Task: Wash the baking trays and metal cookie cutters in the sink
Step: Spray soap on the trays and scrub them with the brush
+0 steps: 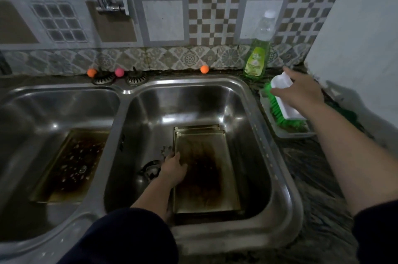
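- Dark sleeves frame the bottom edge of the view, one on each forearm, both reaching forward over a double steel sink [286,199].
- Left hand [173,168] is down in the right basin, fingers curled over the left rim of the top tray [204,168]; it appears to grip that rim, though the fingertips are hard to make out.
- Right hand [299,90] is well apart from the left, over the table at the right, fingers spread and relaxed on the white back of a green-bristled brush [282,102]; no firm grip yet.
- That brush lies in a clear dish [295,133], just beside a green soap bottle [257,56] standing against the tiled wall.
- Trays in the right basin look stacked, with a second rim showing behind the top one; the top tray has a dark burnt patch at its middle.
- Another tray [69,166], stained and speckled, lies flat in the left basin.
- Small metal cutters [165,150] sit on the basin floor just left of the tray, by the drain [150,170]; their shapes are too dim to tell.
- Judging by the look, the trays are thin, stiff and light, and would be slick once soapy, so a rim or corner is the best hold; rims may be sharp.
- Cutters would be small and easily lost near the drain, best pinched by their walls.
- Scrubbing looks about to begin.
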Available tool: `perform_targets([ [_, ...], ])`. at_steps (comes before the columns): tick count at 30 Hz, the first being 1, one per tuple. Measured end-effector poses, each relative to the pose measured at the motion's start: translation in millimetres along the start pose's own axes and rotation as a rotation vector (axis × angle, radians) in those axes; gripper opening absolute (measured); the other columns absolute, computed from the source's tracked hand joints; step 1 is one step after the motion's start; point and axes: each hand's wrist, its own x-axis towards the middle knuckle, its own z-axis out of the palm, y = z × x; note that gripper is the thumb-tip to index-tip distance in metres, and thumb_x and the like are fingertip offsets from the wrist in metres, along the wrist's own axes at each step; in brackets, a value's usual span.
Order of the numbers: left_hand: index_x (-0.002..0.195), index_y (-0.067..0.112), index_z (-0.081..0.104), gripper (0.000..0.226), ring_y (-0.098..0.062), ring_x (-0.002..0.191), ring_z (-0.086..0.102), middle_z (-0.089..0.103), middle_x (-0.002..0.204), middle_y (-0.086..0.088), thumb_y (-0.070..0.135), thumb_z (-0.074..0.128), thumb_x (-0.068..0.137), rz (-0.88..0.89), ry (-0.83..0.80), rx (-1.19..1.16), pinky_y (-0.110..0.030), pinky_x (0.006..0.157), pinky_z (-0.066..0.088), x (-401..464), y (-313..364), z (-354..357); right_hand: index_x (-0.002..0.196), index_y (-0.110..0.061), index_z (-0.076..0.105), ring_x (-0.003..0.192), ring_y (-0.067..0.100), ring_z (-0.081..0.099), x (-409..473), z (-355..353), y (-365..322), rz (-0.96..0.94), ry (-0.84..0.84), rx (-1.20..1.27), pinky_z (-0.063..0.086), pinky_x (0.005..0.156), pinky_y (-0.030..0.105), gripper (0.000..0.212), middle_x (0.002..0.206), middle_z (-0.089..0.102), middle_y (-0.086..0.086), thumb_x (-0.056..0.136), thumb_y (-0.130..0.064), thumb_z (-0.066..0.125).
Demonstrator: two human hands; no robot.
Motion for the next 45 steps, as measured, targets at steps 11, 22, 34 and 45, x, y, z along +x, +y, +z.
perform_targets([
  [11,0.145,0.015,0.038,0.057,-0.021,0.132,0.035,0.028,0.147,-0.004,0.012,0.054,0.091,0.059,0.185,-0.178,-0.021,0.101,0.031,-8,5,10,0.151,-0.032,0.022,0.137,0.031,0.035,4,17,22,0.084,-0.151,-0.225,0.037,0.103,0.040,0.076,0.156,0.027,0.003,0.088,-0.038,0.064],
  [22,0.149,0.028,0.029,0.071,-0.020,0.122,0.051,0.049,0.141,-0.005,-0.001,0.056,0.090,0.091,0.127,-0.489,-0.015,0.085,0.039,-25,24,1,0.150,-0.038,0.024,0.128,0.033,0.047,-5,27,26,0.113,-0.062,-0.231,0.047,0.090,0.038,0.072,0.151,0.039,0.000,0.089,-0.038,0.063],
  [34,0.148,0.038,0.026,0.063,-0.007,0.134,0.032,0.040,0.146,0.010,0.000,0.033,0.099,0.243,0.294,-0.804,-0.026,0.110,0.025,-46,35,-17,0.147,-0.044,0.027,0.119,0.031,0.054,-28,8,-28,-0.100,0.051,-0.108,0.046,0.089,0.036,0.071,0.136,0.055,0.008,0.086,-0.041,0.064],
  [45,0.144,0.038,0.033,0.054,-0.002,0.136,0.033,0.037,0.143,0.022,0.006,0.039,0.101,0.400,0.525,-1.044,-0.025,0.114,0.029,-79,41,-65,0.147,-0.044,0.025,0.115,0.020,0.059,-115,89,-125,-0.435,-0.114,0.074,0.050,0.090,0.033,0.070,0.130,0.060,-0.002,0.088,-0.038,0.062],
])
